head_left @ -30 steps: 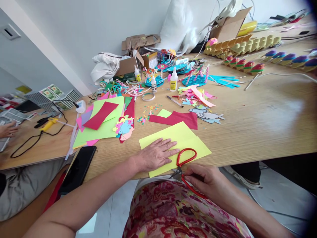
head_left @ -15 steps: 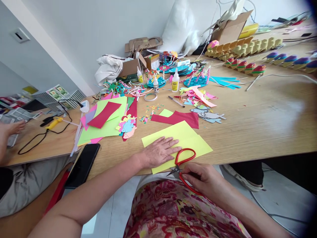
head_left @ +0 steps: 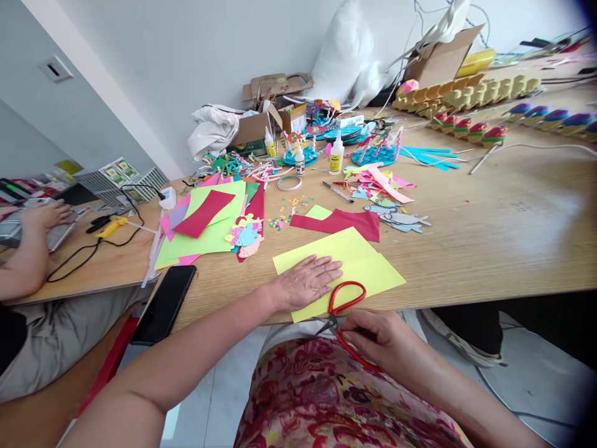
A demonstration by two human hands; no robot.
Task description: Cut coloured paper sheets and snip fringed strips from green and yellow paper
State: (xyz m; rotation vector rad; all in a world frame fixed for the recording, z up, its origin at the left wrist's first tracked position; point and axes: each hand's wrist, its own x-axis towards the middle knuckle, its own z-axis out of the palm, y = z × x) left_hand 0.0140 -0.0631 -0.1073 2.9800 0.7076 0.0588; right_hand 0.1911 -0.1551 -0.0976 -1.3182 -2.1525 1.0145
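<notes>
My left hand [head_left: 310, 281] lies flat, fingers stretched out, on a yellow sheet of paper [head_left: 357, 255] at the table's front edge. The sheet looks folded or doubled, with two offset corners at its right. In my right hand [head_left: 373, 336] is a pair of red-handled scissors [head_left: 347, 295], held by one handle loop just over my lap. Its dark blades are parted and point left; the other loop overlaps the paper's lower edge. Beyond the sheet lie a dark red paper piece [head_left: 349, 224] and a small yellow-green paper piece [head_left: 319, 212].
Left are stacked coloured papers [head_left: 205, 239], paper fish cutouts [head_left: 247, 235] and a black phone [head_left: 165, 302]. Grey paper fish [head_left: 405, 218], paper scraps [head_left: 377, 182], a pen [head_left: 338, 191] and glue bottles [head_left: 336, 155] lie farther back. At far left a co-worker's hand [head_left: 49, 214] rests on a grey device.
The view has shifted slightly, moving everything a little to the right. The co-worker's hand at far left has moved up onto the grey device. My hands hold nearly the same pose.
</notes>
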